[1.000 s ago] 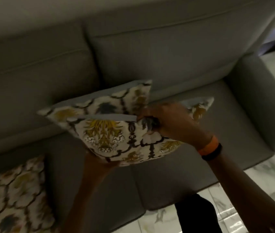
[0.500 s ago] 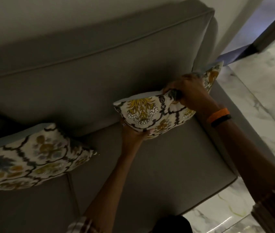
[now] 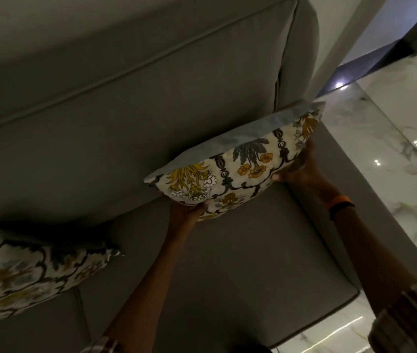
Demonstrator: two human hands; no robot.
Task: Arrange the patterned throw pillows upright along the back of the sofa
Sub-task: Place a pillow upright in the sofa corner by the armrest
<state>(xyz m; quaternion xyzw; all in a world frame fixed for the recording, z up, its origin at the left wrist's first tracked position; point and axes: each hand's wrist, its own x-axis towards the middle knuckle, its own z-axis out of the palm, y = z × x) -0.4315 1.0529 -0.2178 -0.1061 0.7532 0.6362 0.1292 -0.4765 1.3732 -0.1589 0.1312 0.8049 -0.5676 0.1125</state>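
Note:
I hold a floral patterned pillow (image 3: 240, 164) with a plain blue-grey back against the grey sofa backrest (image 3: 100, 118), near the right end. It stands roughly upright with its patterned face toward me. My left hand (image 3: 189, 208) grips its lower left edge from below. My right hand (image 3: 301, 169) grips its lower right side, with an orange and black band on the wrist. A second patterned pillow (image 3: 31, 271) leans against the backrest at the far left, above the seat.
The grey seat cushion (image 3: 240, 276) stretches under the held pillow, with a seam at the left. The sofa's right armrest (image 3: 350, 200) borders a glossy white marble floor (image 3: 406, 123). A dark doorway lies at the top right.
My right hand left the pillow's top edge and now holds its lower right side. The pillow has risen more upright against the backrest, and the view has moved closer.

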